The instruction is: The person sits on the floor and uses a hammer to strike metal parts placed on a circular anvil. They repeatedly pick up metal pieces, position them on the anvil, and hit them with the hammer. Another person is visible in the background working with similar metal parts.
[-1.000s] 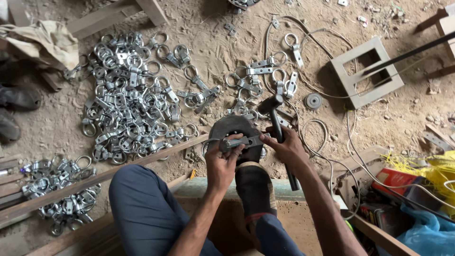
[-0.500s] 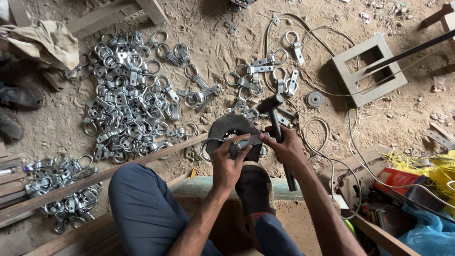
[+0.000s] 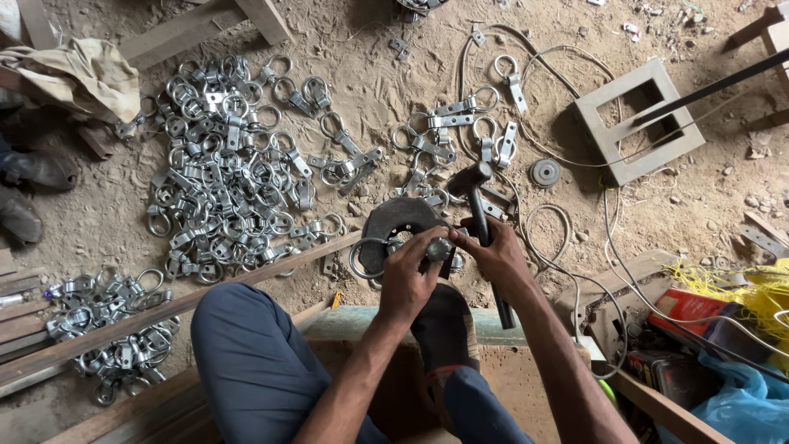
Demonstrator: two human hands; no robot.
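Head view, looking straight down. Nearest: the person's knee in blue trousers (image 3: 246, 353) at lower left and a dark shoe (image 3: 446, 329) planted on the edge of a wooden block (image 3: 362, 325).

Left hand (image 3: 408, 275): grip closed on a small silver ring clamp (image 3: 438, 248), fingertips pinching it from above. The clamp sits at the fingertips, held down against the near rim of a round dark metal block (image 3: 400, 224) that lies on the sandy floor. A loose ring (image 3: 362, 259) protrudes to the left of the hand, touching the block's edge.

Right hand (image 3: 496, 259): grip closed around the handle of a hammer (image 3: 485, 238). Handle runs down past the wrist; hammer head (image 3: 468, 177) lies beyond the knuckles, just above and to the right of the metal block. The two hands are touching or nearly so, with the clamp between them.

Beyond the hands: small scatter of finished ring clamps (image 3: 452, 136), a thin cable (image 3: 534, 148) looping across the floor, a small round disc (image 3: 545, 172). Left of centre: large heap of silver ring clamps (image 3: 226, 177). Lower left: second smaller heap (image 3: 107, 325) behind a wooden strip (image 3: 164, 308). Far right: square grey frame (image 3: 637, 119) with a dark rod (image 3: 715, 86) through it. Far left: crumpled tan cloth (image 3: 78, 70).
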